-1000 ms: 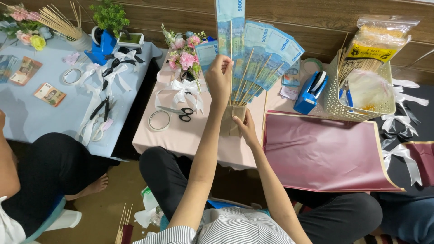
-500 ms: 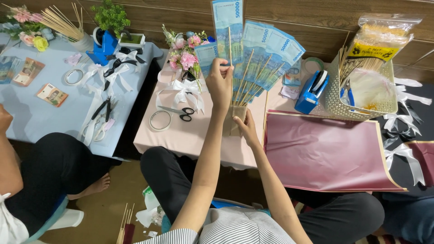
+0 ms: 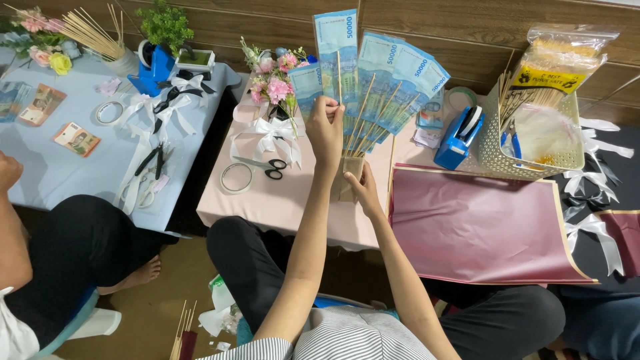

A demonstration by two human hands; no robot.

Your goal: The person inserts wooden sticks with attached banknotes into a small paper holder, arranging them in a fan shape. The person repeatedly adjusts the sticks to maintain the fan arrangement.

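Well to the left of the left hand, a pale blue tabletop is carrying loose banknotes, a ring of clear tape, black-handled pliers and white and black ribbon bows. A neighbouring person's knee is showing below it. Nearer, just to the left of that hand, a small posy of pink flowers is standing on the pink tabletop, with a white bow, black scissors and another tape ring lying below the posy.

The left hand is raised, its fingers pinching the upper part of a fan of blue banknotes on wooden sticks. The fan is spreading up and to the right of that hand. The right hand is sitting directly under the fan and is closed around the gathered stick ends, which are wrapped in a brown band.

To the right of both hands, a blue tape dispenser is standing near a cream plastic basket, which is holding sticks, blue-handled cutters and plastic bags. Below these, a sheet of mauve wrapping paper with a gold edge is lying flat, touching the edge of the pink tabletop. Farther right, more white bows are lying on a dark surface.
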